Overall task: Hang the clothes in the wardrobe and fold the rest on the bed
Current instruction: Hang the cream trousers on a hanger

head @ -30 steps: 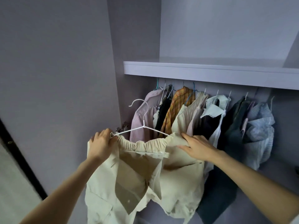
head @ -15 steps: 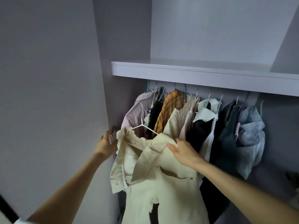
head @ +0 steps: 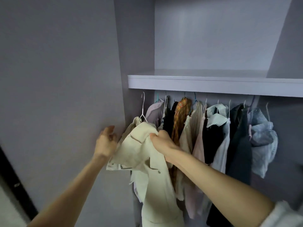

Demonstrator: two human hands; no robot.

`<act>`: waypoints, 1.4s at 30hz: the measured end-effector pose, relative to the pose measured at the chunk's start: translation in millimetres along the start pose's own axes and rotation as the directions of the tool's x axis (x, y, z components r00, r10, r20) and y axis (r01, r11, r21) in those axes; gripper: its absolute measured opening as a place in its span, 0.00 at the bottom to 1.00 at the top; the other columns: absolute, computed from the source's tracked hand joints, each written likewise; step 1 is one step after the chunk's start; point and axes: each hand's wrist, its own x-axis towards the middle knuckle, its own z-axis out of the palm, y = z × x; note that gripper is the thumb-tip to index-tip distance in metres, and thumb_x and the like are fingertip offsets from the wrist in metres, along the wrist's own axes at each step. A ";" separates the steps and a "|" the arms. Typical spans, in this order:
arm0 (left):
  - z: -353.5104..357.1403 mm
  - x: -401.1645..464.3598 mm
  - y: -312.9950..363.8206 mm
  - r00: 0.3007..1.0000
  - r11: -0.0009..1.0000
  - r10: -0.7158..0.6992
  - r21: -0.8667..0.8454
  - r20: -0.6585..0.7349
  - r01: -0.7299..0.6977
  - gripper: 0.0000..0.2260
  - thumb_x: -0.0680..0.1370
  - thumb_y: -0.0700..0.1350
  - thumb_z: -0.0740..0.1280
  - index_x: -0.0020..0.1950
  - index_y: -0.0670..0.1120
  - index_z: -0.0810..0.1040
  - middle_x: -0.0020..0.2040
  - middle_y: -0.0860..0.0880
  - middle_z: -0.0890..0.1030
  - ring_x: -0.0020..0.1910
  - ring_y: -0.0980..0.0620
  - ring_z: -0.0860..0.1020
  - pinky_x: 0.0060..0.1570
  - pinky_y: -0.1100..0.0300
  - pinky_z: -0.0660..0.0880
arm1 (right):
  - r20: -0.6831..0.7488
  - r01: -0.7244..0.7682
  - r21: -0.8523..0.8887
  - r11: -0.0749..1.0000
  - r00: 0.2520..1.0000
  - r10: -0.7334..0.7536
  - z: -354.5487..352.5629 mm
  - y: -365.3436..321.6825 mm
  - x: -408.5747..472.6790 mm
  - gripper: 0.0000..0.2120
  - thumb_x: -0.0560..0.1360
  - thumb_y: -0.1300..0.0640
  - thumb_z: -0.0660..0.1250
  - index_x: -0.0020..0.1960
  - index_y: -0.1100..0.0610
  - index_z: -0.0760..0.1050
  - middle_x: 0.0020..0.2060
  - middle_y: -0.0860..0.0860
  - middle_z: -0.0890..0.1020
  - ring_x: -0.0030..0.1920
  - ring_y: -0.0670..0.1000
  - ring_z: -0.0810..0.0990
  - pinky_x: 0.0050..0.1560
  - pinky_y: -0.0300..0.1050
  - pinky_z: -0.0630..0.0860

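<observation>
I see the cream garment (head: 147, 154) at the far left end of the wardrobe's row, draped on a white hanger (head: 143, 110) whose hook reaches up just under the shelf (head: 213, 83); I cannot tell whether the hook sits on the rail, since the shelf edge hides it. My right hand (head: 161, 141) has its grip closed on a bunch of the cream fabric near the top. My left hand (head: 105, 142) hovers just beside the garment's left edge with the fingers loosely spread, its grip holding nothing I can see, close to the grey side wall (head: 65, 95).

Crowding in directly to the right hang a pale striped shirt (head: 153, 110), a black piece (head: 168, 120), an orange plaid shirt (head: 182, 117), another cream top (head: 193, 128), a white collared top (head: 218, 118), dark trousers (head: 239, 136) and a blue-grey striped shirt (head: 262, 140). The cream garment touches the striped shirt behind it, and my right forearm crosses in front of the plaid and cream pieces.
</observation>
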 end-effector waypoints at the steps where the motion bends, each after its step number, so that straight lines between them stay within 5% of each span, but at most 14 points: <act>1: -6.8 0.0 0.2 1.000 1.000 0.031 -0.002 -0.001 -0.031 0.17 0.78 0.36 0.59 0.68 0.39 0.71 0.64 0.40 0.75 0.62 0.41 0.74 0.60 0.56 0.67 | -0.023 0.006 -0.021 1.000 1.000 -0.006 11.6 -3.4 -0.2 0.17 0.79 0.54 0.55 0.61 0.63 0.70 0.48 0.56 0.75 0.49 0.54 0.76 0.47 0.43 0.69; 7: -28.7 -10.3 -1.9 0.967 0.962 0.250 0.102 0.043 -0.253 0.20 0.77 0.34 0.61 0.70 0.41 0.69 0.65 0.40 0.71 0.62 0.39 0.73 0.62 0.53 0.68 | -0.250 -0.097 -0.032 0.995 0.965 0.086 44.3 10.5 -0.3 0.17 0.79 0.57 0.55 0.62 0.66 0.72 0.61 0.63 0.75 0.62 0.62 0.74 0.58 0.48 0.71; 12: -31.0 -15.0 -11.0 0.944 0.924 0.298 0.207 0.140 -0.323 0.21 0.78 0.36 0.60 0.72 0.43 0.67 0.72 0.43 0.65 0.70 0.43 0.65 0.67 0.53 0.65 | -0.413 -0.138 0.178 0.974 0.888 0.202 41.3 32.0 -14.5 0.15 0.79 0.60 0.55 0.62 0.67 0.70 0.59 0.64 0.76 0.59 0.64 0.74 0.57 0.50 0.72; 15: -30.3 -19.5 -12.5 0.935 0.880 0.296 0.325 0.194 -0.346 0.20 0.78 0.38 0.59 0.71 0.43 0.68 0.73 0.44 0.64 0.70 0.43 0.65 0.62 0.51 0.68 | -0.445 -0.083 0.125 0.989 0.886 0.131 41.6 35.3 -25.9 0.15 0.79 0.60 0.55 0.63 0.67 0.69 0.58 0.63 0.76 0.58 0.62 0.76 0.52 0.46 0.72; 20: -36.7 -16.0 -7.6 0.821 0.598 0.528 0.592 0.217 -0.540 0.15 0.67 0.36 0.73 0.52 0.37 0.81 0.56 0.38 0.80 0.57 0.38 0.78 0.51 0.45 0.75 | -0.321 0.062 -0.123 0.991 0.942 -0.098 44.4 23.7 -29.1 0.16 0.79 0.58 0.55 0.62 0.66 0.70 0.61 0.62 0.75 0.60 0.60 0.75 0.61 0.51 0.72; 23: -43.1 -6.2 4.7 0.778 0.462 0.604 0.721 0.172 -0.517 0.12 0.68 0.40 0.63 0.44 0.38 0.83 0.50 0.38 0.82 0.55 0.38 0.79 0.53 0.42 0.74 | -0.292 0.114 -0.132 0.985 0.945 -0.149 53.1 9.5 -21.6 0.13 0.78 0.57 0.56 0.55 0.63 0.73 0.53 0.61 0.79 0.55 0.61 0.77 0.55 0.49 0.74; 26: -46.7 4.3 12.2 0.771 0.415 0.621 0.776 0.141 -0.475 0.11 0.67 0.37 0.63 0.43 0.38 0.83 0.50 0.38 0.82 0.55 0.37 0.79 0.53 0.41 0.74 | -0.308 0.083 -0.093 0.992 0.945 -0.109 62.3 -5.9 -2.2 0.15 0.79 0.56 0.56 0.59 0.64 0.72 0.55 0.61 0.78 0.57 0.60 0.77 0.49 0.39 0.70; 29: -45.9 12.8 13.9 0.798 0.377 0.584 0.821 0.149 -0.429 0.11 0.68 0.37 0.70 0.49 0.38 0.83 0.55 0.37 0.81 0.62 0.37 0.75 0.57 0.42 0.72 | -0.342 0.015 -0.106 0.994 0.938 -0.050 65.2 -8.4 21.8 0.17 0.79 0.56 0.55 0.63 0.64 0.70 0.58 0.61 0.77 0.59 0.60 0.76 0.56 0.45 0.73; 32: -38.7 18.5 6.5 0.851 0.293 0.485 0.880 0.201 -0.375 0.20 0.79 0.44 0.58 0.72 0.42 0.67 0.74 0.41 0.63 0.76 0.41 0.51 0.70 0.43 0.49 | -0.386 -0.084 -0.051 0.995 0.920 0.058 56.7 4.2 38.0 0.16 0.80 0.58 0.55 0.64 0.64 0.70 0.59 0.62 0.77 0.59 0.62 0.75 0.56 0.48 0.72; 36: -36.1 17.2 8.4 0.865 0.294 0.462 0.886 0.197 -0.359 0.22 0.79 0.45 0.56 0.74 0.44 0.62 0.76 0.43 0.58 0.76 0.42 0.46 0.69 0.43 0.42 | -0.461 -0.175 -0.005 0.985 0.874 0.153 41.5 29.5 41.3 0.16 0.80 0.57 0.55 0.63 0.65 0.69 0.58 0.63 0.77 0.58 0.63 0.75 0.50 0.47 0.71; 39: -35.7 14.8 13.3 0.864 0.363 0.478 0.859 0.160 -0.361 0.22 0.77 0.43 0.61 0.71 0.45 0.67 0.74 0.43 0.64 0.76 0.42 0.52 0.68 0.43 0.42 | -0.487 -0.162 -0.138 0.977 0.870 0.075 40.9 41.8 39.3 0.16 0.80 0.56 0.54 0.63 0.63 0.69 0.55 0.61 0.79 0.56 0.61 0.77 0.44 0.42 0.67; 42: -32.6 11.8 20.6 0.855 0.474 0.508 0.796 0.101 -0.376 0.22 0.71 0.39 0.69 0.65 0.43 0.75 0.67 0.42 0.74 0.71 0.40 0.65 0.66 0.40 0.50 | -0.460 -0.102 -0.345 0.933 0.885 -0.074 48.7 44.5 40.1 0.15 0.80 0.55 0.54 0.61 0.61 0.71 0.56 0.59 0.78 0.59 0.59 0.76 0.51 0.43 0.72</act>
